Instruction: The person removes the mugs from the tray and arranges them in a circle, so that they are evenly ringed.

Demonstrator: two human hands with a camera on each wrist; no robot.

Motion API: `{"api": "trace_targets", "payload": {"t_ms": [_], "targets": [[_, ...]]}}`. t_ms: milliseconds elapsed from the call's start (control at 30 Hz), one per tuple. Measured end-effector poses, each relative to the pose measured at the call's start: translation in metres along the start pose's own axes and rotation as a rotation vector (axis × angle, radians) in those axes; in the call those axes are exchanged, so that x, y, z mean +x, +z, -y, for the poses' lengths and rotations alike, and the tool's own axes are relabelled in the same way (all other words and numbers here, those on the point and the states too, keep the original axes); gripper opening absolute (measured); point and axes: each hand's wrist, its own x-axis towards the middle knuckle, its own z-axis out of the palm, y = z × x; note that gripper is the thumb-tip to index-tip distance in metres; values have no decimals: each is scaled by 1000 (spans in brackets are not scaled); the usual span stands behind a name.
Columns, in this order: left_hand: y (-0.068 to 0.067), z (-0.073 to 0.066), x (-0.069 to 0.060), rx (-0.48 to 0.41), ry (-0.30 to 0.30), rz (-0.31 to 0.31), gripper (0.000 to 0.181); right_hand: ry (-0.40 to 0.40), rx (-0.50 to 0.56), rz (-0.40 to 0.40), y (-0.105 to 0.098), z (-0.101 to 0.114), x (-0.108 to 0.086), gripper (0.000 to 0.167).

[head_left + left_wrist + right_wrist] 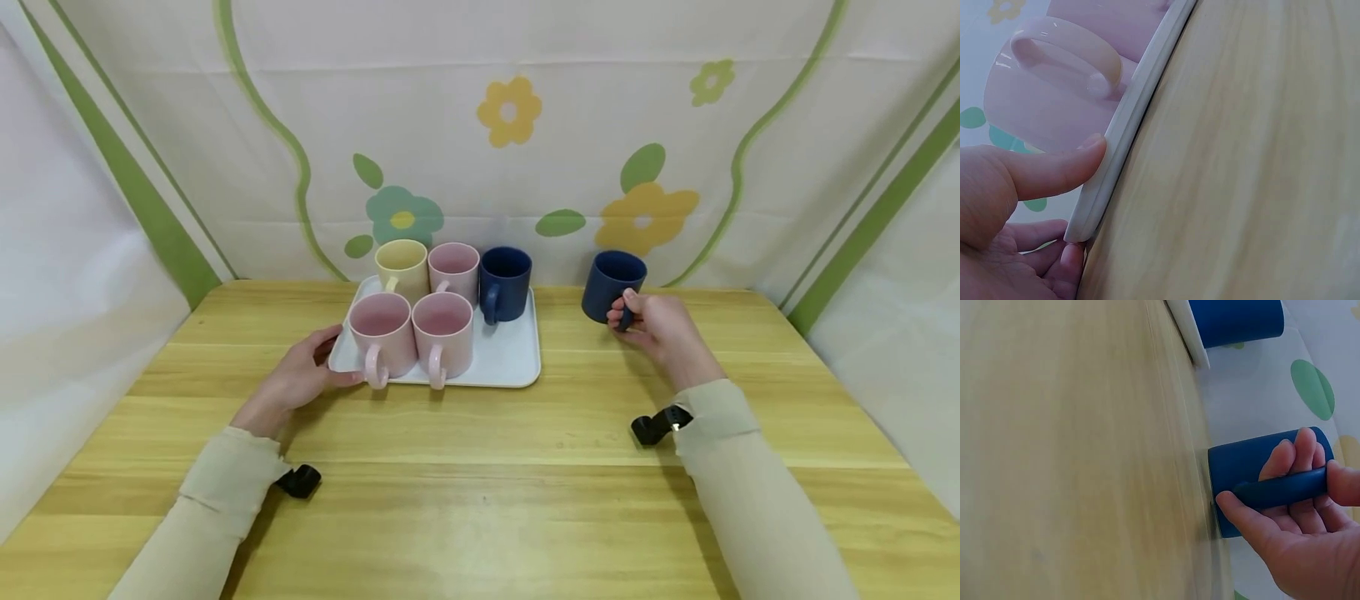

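My right hand [663, 329] holds a dark blue mug [606, 287] by its handle [1288, 489], fingers curled through the loop. That mug is upright at the table's back edge, right of the white tray [498, 354]. My left hand [303, 367] grips the tray's front left corner; in the left wrist view the thumb [1060, 169] lies against the rim and other fingers curl round the corner. Upright on the tray are a yellow mug [408, 275], a pink mug [457, 271] and another dark blue mug [513, 292] behind, with two pink mugs [386, 342] in front.
The wooden table [487, 492] reaches back to a white curtain [450, 108] printed with flowers and leaves. More white cloth hangs at both sides. Handles of the front pink mugs jut past the tray's front rim. Each wrist wears a small black camera [300, 481].
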Motion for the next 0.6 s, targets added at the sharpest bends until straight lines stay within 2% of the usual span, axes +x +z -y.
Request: {"api": "trace_targets", "payload": {"t_ms": [233,500,600], "targets": [[-1,-2,-1,-6,5,-4,102,-6,-35,11,-3,7,7,27],[0,-1,1,-21,0,-9,103,-46,-84,-98,0,8,9,28],[1,1,3,-31,-2,-10,104,-53,-104,-111,-2,8,9,29]]}}
